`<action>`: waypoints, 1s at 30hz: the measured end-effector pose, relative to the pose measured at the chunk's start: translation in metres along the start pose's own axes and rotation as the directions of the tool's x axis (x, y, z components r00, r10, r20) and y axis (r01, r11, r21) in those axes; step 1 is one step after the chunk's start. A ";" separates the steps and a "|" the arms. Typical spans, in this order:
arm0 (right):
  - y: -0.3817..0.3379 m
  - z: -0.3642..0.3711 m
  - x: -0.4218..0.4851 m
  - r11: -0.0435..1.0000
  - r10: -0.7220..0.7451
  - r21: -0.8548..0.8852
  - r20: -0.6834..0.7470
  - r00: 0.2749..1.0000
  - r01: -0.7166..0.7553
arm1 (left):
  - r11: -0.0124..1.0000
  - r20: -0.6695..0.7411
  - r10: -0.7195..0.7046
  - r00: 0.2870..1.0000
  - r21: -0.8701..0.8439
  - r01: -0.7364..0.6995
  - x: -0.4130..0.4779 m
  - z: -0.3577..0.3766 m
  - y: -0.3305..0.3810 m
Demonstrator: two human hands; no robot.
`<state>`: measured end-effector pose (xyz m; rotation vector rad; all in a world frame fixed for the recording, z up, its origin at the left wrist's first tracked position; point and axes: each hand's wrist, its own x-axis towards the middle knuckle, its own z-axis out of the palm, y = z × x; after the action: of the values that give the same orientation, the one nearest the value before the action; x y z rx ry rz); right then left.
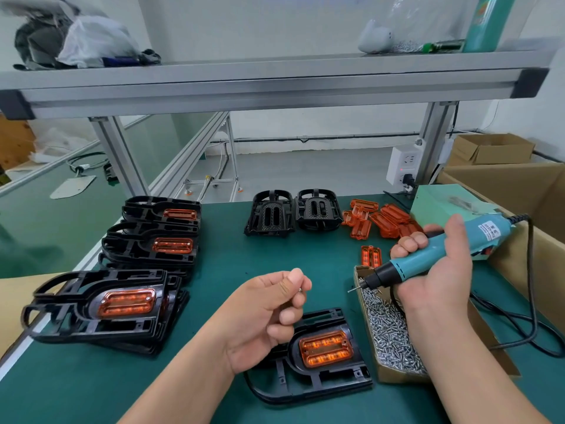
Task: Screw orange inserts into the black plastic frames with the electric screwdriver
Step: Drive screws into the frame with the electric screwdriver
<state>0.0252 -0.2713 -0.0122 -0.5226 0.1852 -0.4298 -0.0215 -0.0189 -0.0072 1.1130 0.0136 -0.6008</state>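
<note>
Left hand: screw; right hand: screwdriver

green bench | black frames | loose orange inserts | cardboard screw box

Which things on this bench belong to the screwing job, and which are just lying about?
Job: screwdriver in the right hand; screw pinched by the left hand; frame with orange insert; box of screws; loose inserts; empty frames; finished stacks.
Lying about: cardboard boxes; power strip; bags and bottle on the shelf.
</note>
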 end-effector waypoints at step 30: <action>0.010 0.015 -0.028 0.999 0.030 0.028 0.243 0.970 -0.038 | 0.896 -0.010 0.128 0.992 0.430 -0.111 -0.001 0.012 -0.018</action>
<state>0.0080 -0.2446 -0.0032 -0.5351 -0.0480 -0.3314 -0.0338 -0.0345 -0.0166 1.5424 -0.1612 -0.4816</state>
